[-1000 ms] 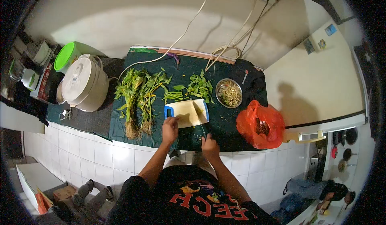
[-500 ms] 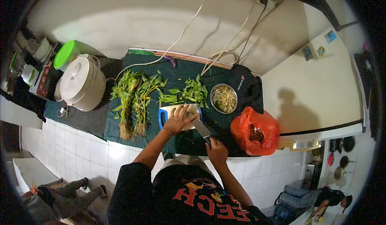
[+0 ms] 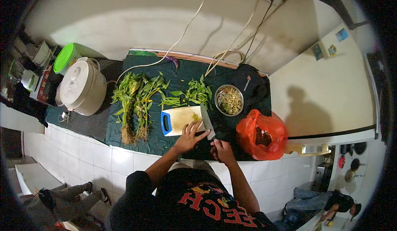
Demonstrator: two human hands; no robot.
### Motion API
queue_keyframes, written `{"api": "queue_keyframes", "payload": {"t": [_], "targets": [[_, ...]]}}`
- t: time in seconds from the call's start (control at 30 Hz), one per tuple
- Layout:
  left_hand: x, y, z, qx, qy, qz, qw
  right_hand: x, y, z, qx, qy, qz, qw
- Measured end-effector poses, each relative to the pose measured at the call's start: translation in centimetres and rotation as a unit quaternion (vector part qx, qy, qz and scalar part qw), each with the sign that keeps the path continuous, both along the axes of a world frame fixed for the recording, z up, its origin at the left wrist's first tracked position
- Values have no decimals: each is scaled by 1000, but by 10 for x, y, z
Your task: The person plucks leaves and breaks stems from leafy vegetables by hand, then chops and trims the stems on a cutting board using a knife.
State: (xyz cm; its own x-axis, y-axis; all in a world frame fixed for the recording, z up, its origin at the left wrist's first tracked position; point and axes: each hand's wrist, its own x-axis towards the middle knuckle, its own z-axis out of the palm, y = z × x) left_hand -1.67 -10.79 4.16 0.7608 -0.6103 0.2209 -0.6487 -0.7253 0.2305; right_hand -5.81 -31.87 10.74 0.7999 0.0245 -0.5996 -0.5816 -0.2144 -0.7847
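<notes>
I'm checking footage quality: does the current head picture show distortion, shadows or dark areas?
Head view: wide-angle bowing, corners falling to black; a person's shadow on the pale panel; grain in the darkest parts; left hand, right hand and knife distinguishable, fine detail soft.

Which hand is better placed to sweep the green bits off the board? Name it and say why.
Left, I'd judge: the left hand looks free, its fingers over the cutting board close to the green bits, while the right hand grips the knife.
</notes>
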Motion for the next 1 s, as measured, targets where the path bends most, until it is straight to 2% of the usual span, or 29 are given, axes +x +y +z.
{"api": "queue_keyframes", "payload": {"t": [0.07,0.13,0.17,0.27,0.37,0.43,0.5,0.63,0.7,0.8,0.83,0.9,1.0], "targets": [[2,-3,-7,-20,14,22,999,2,3,12,17,18,-12,1000],[12,-5,-9,-49,24,88,995,0,-2,11,40,45,-25,998],[18,-4,-10,-27,56,94,994,-2,-5,12,38,45,-25,998],[37,-2,-20,27,33,112,993,-9,-12,18,53,75,-34,995],[50,0,-31,-19,3,124,992,-18,-20,16,23,77,-16,997],[53,-1,-32,-29,-17,122,992,-23,-24,9,-90,16,76,993],[53,-8,-32,-227,37,166,959,-28,-22,2,-91,12,66,994],[56,-3,-23,-174,-2,152,973,-35,-14,-5,-112,-31,64,991],[58,-5,-12,-279,59,249,925,-37,-13,-13,-130,-57,71,987],[81,6,-39,-298,94,278,908,-42,-14,-15,-165,-93,82,978],[83,15,-24,-310,106,296,897,-43,-15,-13,-182,-104,86,974],[102,34,-38,-270,76,313,907,-46,-17,-11,-200,-126,89,968],[117,58,-21,-188,46,350,916,-52,-17,-3,-222,-144,88,960]]}}
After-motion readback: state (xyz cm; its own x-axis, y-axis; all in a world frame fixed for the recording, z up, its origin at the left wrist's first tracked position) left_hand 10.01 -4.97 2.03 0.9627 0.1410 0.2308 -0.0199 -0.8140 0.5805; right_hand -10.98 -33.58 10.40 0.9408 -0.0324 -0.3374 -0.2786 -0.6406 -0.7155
